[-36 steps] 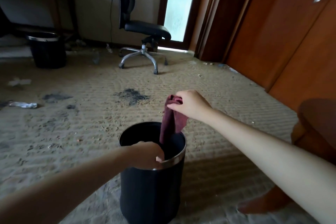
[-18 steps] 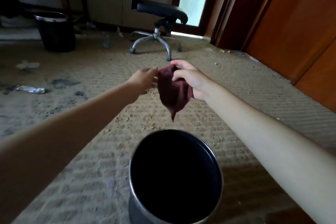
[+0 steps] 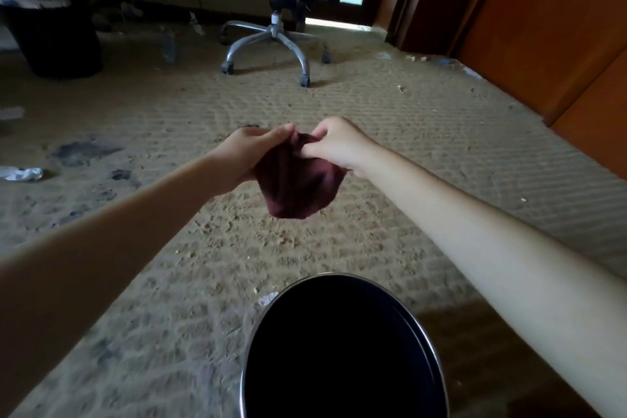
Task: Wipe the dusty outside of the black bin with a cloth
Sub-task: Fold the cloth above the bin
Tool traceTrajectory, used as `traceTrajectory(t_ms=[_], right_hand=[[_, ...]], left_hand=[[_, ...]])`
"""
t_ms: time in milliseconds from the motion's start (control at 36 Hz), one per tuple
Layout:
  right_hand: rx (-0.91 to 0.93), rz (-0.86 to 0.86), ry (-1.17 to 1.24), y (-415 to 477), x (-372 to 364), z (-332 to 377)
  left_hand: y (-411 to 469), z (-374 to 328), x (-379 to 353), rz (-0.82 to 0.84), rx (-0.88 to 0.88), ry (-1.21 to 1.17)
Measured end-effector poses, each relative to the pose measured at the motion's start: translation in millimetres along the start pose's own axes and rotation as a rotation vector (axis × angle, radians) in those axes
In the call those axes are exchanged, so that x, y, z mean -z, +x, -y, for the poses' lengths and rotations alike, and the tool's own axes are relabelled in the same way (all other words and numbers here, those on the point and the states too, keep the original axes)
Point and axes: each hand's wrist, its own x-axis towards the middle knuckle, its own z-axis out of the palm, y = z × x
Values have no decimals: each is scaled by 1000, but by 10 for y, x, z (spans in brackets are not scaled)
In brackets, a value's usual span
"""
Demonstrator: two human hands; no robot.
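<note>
Head view, looking down along your two forearms. Littered carpet [image 3: 407, 146] covers the floor. The black bin [image 3: 339, 349] stands upright on it at the bottom edge, its mouth open toward you (only the rim and dark inside show). Beyond it, clear of the rim, hangs the bunched maroon cloth [image 3: 298, 180]. Your left hand [image 3: 247, 153] pinches its top left edge and your right hand [image 3: 336, 142] pinches the top right, the two hands close together.

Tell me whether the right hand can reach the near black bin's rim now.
Probably yes: the right hand, pinching the maroon cloth with the left hand, is held beyond the near black bin, with only open air between.
</note>
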Motion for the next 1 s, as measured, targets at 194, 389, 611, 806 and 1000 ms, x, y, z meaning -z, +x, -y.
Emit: traceTrajectory(t_ms=[194, 389, 611, 806, 1000], right_hand=[[-62, 55, 131, -199, 463, 88], [-132, 152, 325, -611, 1479, 612], [-222, 87, 395, -1214, 2770, 1384], [-407, -21, 508, -1782, 3701, 2037], [-612, -247, 585, -2280, 3988, 2737]], left_hand=[[-184, -518, -127, 50, 12, -138], [-564, -1621, -167, 37, 13, -219], [-896, -3055, -365, 46, -73, 281], [-1204, -4217, -536, -54, -196, 627], [-1904, -4896, -1147, -58, -346, 666]])
